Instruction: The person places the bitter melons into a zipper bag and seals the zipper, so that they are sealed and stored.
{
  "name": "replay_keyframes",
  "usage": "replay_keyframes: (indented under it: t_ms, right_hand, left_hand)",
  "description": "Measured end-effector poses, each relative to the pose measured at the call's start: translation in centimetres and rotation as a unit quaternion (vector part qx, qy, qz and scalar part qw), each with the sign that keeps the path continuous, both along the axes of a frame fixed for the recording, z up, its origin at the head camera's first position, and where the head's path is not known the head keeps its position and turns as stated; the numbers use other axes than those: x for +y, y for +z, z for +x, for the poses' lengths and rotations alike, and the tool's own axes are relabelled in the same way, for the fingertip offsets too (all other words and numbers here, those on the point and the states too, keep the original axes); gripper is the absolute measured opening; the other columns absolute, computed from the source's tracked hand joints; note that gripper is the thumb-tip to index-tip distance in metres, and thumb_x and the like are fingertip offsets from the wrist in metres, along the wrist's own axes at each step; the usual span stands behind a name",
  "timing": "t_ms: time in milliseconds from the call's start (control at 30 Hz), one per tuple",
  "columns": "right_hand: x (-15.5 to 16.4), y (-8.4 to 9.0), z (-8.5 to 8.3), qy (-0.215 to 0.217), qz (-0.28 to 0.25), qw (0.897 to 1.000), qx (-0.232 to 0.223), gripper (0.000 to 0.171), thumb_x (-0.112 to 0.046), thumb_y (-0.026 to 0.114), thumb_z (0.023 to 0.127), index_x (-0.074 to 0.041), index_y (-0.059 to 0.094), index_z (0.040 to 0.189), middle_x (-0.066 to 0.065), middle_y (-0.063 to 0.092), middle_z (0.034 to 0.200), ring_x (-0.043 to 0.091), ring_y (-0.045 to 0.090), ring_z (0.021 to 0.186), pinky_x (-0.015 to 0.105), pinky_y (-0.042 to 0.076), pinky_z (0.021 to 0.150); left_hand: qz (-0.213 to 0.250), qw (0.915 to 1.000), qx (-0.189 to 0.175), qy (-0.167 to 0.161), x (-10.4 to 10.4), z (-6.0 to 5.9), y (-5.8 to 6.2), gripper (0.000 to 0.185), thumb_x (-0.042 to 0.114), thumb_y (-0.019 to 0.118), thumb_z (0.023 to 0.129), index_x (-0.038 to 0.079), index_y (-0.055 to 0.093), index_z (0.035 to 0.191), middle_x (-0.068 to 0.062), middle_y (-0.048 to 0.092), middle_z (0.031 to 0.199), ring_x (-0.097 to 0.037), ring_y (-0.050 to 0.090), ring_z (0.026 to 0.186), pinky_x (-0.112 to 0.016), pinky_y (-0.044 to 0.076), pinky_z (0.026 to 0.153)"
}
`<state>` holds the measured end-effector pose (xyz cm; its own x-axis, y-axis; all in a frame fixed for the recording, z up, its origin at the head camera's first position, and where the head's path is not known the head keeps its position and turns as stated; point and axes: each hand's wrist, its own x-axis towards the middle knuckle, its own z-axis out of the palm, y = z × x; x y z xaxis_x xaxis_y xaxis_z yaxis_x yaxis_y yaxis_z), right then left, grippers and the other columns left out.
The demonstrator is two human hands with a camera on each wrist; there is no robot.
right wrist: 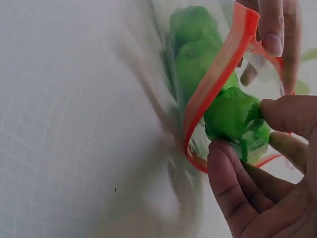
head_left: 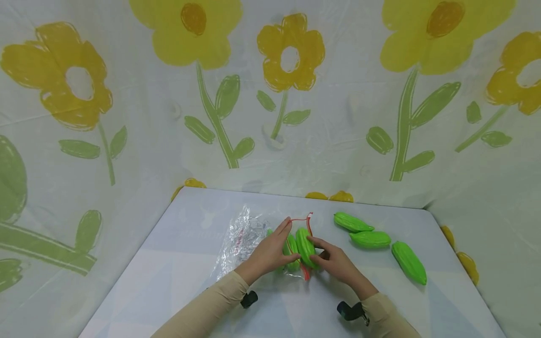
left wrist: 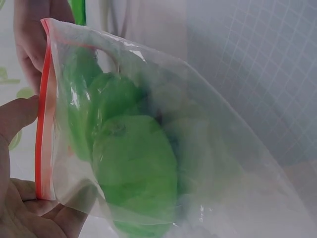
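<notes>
The clear zip bag [head_left: 249,239] is lying on the table [head_left: 177,263], its red zip strip [head_left: 307,224] facing the person. The left hand [head_left: 270,253] is holding the bag's mouth open: in the left wrist view the thumb [left wrist: 17,116] and palm are pinching the red edge [left wrist: 42,124].

The right hand [head_left: 336,263] is gripping a green toy gourd [head_left: 305,246] by its near end; in the right wrist view the fingers [right wrist: 233,193] are curled round that end [right wrist: 237,121], and the gourd is passing under the red strip [right wrist: 218,84] into the bag. At least two more gourds are already sitting inside the bag [left wrist: 133,163], beyond the one in hand.

Three loose gourds are lying on the table to the right of the bag: one [head_left: 352,222] nearest, one [head_left: 370,239] just beside it, one [head_left: 408,262] farthest right.

Judgement: the gourd appears to be hollow moulded plastic, so it is probably light, stiff and smooth, with ribs giving some purchase. The tapered end is a sound place to grip for pushing lengthwise. The bag film is thin, limp and slippery; only the zip strip is offering a firm hold.
</notes>
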<state>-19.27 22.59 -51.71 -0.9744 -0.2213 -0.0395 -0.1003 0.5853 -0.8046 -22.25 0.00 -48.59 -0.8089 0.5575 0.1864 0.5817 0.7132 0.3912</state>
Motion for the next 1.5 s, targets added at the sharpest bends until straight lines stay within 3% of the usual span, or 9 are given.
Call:
replay_keyframes:
  t_ms: [300,500,833,1067,1500]
  right_hand:
    - [0.1,-0.4,-0.5,0.020,-0.007,1.000,-0.020,0.056,-0.036,0.064,0.086,-0.031,0.045,0.138,0.002,0.051,0.134,0.012,0.059,0.086,0.026,0.051,0.068]
    - [-0.2,-0.5,-0.7,0.007,-0.005,1.000,-0.011,0.059,-0.043,0.068,0.081,-0.032,0.048,0.136,0.003,0.056,0.126,0.012,0.059,0.082,0.026,0.051,0.065]
    - [-1.1,-1.0,-0.8,-0.014,0.024,1.000,0.003,0.060,-0.039,0.072,0.078,-0.030,0.049,0.134,0.001,0.061,0.115,0.011,0.056,0.076,0.026,0.048,0.057]
    - [-1.1,-1.1,-0.7,-0.006,0.028,0.999,0.019,0.060,-0.038,0.072,0.078,-0.027,0.050,0.133,-0.001,0.062,0.111,0.011,0.055,0.074,0.027,0.047,0.056]
    - [-0.8,-1.0,-0.4,-0.002,0.032,0.999,0.030,0.059,-0.042,0.071,0.078,-0.027,0.052,0.131,-0.005,0.061,0.107,0.010,0.056,0.080,0.025,0.048,0.065]
  left_hand:
    - [-0.001,1.0000,0.005,-0.002,0.0,0.0,0.1,0.094,0.054,0.064,0.080,0.006,0.019,0.148,0.000,0.011,0.156,-0.021,0.042,0.127,-0.032,0.047,0.091]
    - [-0.003,1.0000,0.006,-0.004,-0.1,0.0,0.1,0.094,0.055,0.062,0.081,0.006,0.019,0.148,-0.001,0.011,0.156,-0.020,0.041,0.128,-0.031,0.048,0.090]
    - [-0.003,1.0000,0.007,-0.002,0.1,0.0,-0.1,0.094,0.054,0.063,0.081,0.005,0.018,0.148,-0.006,0.015,0.155,-0.021,0.037,0.131,-0.033,0.045,0.094]
    - [-0.003,1.0000,0.004,0.000,0.1,0.0,-0.1,0.095,0.054,0.063,0.081,0.006,0.018,0.149,-0.003,0.011,0.156,-0.021,0.039,0.130,-0.032,0.046,0.093]
    - [-0.005,1.0000,0.003,0.003,0.1,0.0,-0.1,0.095,0.053,0.064,0.080,0.005,0.019,0.148,-0.004,0.013,0.155,-0.021,0.039,0.130,-0.033,0.045,0.094]
